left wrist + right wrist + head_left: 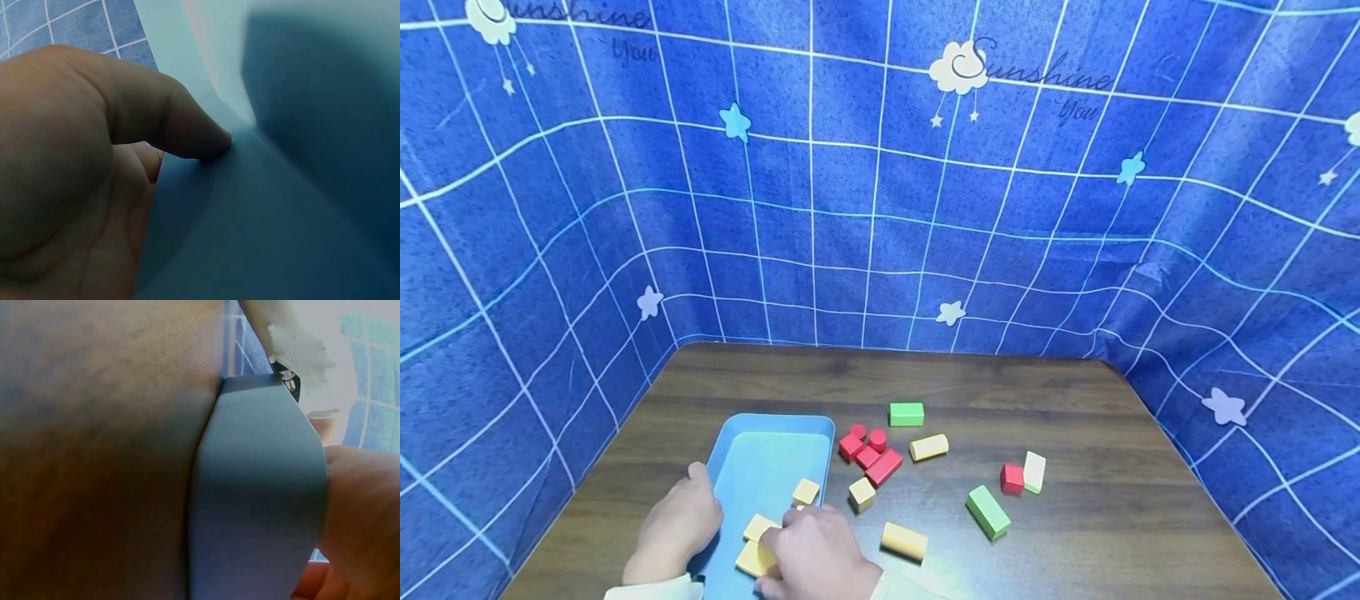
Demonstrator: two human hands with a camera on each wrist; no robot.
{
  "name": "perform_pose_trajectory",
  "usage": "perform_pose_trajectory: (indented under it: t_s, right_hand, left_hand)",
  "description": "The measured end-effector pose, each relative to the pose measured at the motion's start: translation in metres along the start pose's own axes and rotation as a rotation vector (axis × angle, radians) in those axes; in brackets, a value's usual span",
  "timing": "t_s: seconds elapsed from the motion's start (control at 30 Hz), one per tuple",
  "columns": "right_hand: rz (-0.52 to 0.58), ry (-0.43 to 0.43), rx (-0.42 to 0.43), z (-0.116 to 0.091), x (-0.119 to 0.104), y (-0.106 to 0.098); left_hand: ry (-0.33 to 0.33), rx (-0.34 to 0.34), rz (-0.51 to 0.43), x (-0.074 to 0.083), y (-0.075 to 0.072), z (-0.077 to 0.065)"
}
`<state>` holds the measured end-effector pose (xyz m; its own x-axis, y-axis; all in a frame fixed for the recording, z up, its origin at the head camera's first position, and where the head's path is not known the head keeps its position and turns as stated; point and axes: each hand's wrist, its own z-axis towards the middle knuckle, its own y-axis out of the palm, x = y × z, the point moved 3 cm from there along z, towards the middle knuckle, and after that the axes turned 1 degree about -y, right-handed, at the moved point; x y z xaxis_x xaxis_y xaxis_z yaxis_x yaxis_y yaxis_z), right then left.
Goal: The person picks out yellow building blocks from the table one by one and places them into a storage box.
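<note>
Blue tray (760, 467) on table (1112, 542). Left hand (679, 523) pinches tray's left wall, thumb inside, palm outside. Right hand (820, 550) down over tray's near right part, by the yellow blocks (806, 492) lying inside; fingertips hidden, can't tell if it grips one.

Doing this well, my judgement: firm pinch on tray wall so it doesn't slide; right fingers low, pieces laid flat, neighbours not bumped.

Counts: 1 tray. Yellow blocks in tray: 3 clear, maybe a sliver of another at right hand. Right of tray: 2 red cylinders (877, 440), 1 long red block (883, 467), 3 red cubes (851, 449) (two grouped near tray's right wall, one well apart). 1 pale-topped block (1033, 472), green side, beside that lone cube. 2 green blocks (988, 512), one off tray's far right corner, one well right. 2 yellow cylinders (904, 542), both right of tray. 1 light yellow cube (862, 495), near tray's right wall.
</note>
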<state>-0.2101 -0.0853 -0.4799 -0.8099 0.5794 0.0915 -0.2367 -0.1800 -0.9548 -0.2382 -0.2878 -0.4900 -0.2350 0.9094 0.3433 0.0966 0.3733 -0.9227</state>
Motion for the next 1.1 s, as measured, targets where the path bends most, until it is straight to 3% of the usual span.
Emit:
perform_pose_trajectory:
  t_s: [0.33,0.63,1.1]
  right_hand:
    - [0.163,0.091,-0.063,0.0,0.005,0.004]
    - [0.142,0.106,-0.024,0.0,0.008,0.007]
    - [0.145,0.137,0.047,-0.001,0.012,0.007]
  left_hand:
    - [-0.032,-0.028,0.003,0.0,-0.001,0.002]
    - [-0.016,0.001,0.001,0.001,-0.001,0.001]
    - [-0.051,-0.027,0.01,0.001,-0.001,0.002]
